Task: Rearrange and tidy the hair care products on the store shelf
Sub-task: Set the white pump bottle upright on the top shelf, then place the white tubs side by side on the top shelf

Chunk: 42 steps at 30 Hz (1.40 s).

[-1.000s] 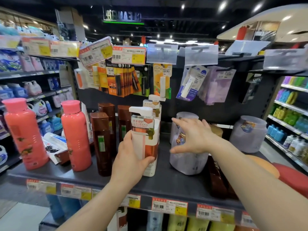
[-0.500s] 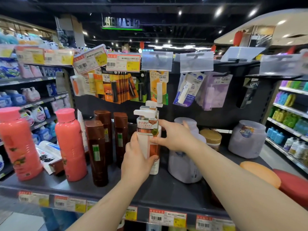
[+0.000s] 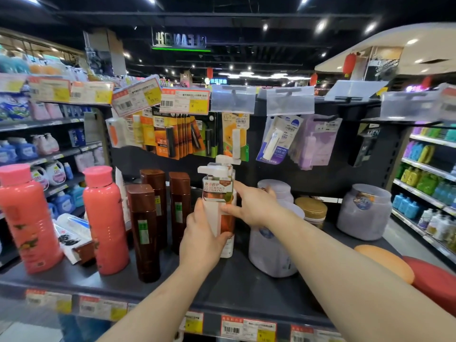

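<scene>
the white pump bottle with an orange label point(image 3: 218, 208) stands mid-shelf on the dark grey shelf point(image 3: 237, 287), beside tall brown bottles point(image 3: 144, 230). left hand point(image 3: 201, 240) wraps its base, right hand point(image 3: 251, 206) pinches its side, likely to square it up.

Illumination comes from ceiling spotlights point(image 3: 320, 26) against a dark ceiling; the shelf products are evenly bright. Glare whitens the clear tag holders point(image 3: 233, 99). Wide-angle distortion bends the frame edges. Left-side bottles and the price labels point(image 3: 49, 301) are blurred.
</scene>
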Each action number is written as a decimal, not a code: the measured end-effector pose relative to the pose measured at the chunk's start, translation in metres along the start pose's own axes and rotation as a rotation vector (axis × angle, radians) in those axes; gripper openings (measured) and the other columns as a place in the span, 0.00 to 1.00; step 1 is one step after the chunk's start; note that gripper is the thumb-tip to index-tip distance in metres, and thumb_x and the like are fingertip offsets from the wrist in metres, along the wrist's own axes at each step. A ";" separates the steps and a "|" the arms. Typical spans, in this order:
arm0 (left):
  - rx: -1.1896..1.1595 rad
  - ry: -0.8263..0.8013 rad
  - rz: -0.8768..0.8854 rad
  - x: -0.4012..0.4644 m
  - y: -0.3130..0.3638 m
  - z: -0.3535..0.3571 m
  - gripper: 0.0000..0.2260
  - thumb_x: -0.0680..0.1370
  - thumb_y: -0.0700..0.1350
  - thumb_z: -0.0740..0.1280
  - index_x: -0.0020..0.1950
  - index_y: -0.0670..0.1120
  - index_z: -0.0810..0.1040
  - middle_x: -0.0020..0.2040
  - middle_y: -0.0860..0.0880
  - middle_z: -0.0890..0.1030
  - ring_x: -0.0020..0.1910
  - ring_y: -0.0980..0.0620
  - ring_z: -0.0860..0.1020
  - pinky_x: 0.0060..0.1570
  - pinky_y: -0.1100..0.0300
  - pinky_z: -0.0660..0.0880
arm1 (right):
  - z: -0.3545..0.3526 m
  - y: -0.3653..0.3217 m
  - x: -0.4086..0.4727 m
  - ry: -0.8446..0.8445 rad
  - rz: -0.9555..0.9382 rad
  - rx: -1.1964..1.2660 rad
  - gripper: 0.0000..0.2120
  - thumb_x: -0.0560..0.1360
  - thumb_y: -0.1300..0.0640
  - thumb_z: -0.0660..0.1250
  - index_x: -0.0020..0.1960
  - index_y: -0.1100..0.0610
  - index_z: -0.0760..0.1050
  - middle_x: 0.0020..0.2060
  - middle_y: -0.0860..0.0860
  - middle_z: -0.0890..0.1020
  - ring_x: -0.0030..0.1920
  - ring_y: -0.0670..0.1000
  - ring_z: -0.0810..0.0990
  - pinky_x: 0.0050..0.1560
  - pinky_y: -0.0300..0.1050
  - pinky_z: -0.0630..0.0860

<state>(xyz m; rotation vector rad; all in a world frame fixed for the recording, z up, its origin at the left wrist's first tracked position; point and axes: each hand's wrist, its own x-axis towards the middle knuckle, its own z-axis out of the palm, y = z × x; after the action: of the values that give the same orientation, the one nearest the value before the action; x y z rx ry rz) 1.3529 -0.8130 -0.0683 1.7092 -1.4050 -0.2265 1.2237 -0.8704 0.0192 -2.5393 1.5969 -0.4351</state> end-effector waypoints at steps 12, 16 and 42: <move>0.025 -0.092 0.275 -0.038 0.015 -0.031 0.32 0.71 0.57 0.72 0.71 0.51 0.64 0.65 0.46 0.70 0.65 0.45 0.70 0.60 0.50 0.71 | -0.013 0.023 -0.068 0.167 0.014 -0.080 0.39 0.70 0.34 0.67 0.75 0.48 0.60 0.72 0.49 0.69 0.71 0.54 0.66 0.70 0.59 0.64; 0.016 -0.203 0.415 -0.043 0.038 -0.028 0.28 0.74 0.59 0.68 0.70 0.50 0.68 0.67 0.48 0.70 0.67 0.49 0.67 0.65 0.54 0.66 | -0.021 0.045 -0.104 0.203 0.073 -0.094 0.37 0.70 0.34 0.67 0.73 0.50 0.64 0.68 0.52 0.72 0.67 0.56 0.70 0.65 0.54 0.69; 0.364 -0.499 0.372 0.053 0.235 0.263 0.50 0.67 0.64 0.72 0.78 0.58 0.42 0.77 0.46 0.58 0.76 0.43 0.55 0.72 0.51 0.55 | -0.090 0.394 -0.059 -0.037 0.188 -0.228 0.54 0.65 0.36 0.73 0.78 0.44 0.42 0.71 0.55 0.67 0.70 0.58 0.66 0.68 0.53 0.66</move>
<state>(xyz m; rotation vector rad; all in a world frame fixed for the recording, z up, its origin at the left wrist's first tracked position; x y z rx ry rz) 1.0415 -0.9837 -0.0364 1.6996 -2.2150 -0.2052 0.8325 -0.9861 -0.0014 -2.4989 1.9503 -0.1954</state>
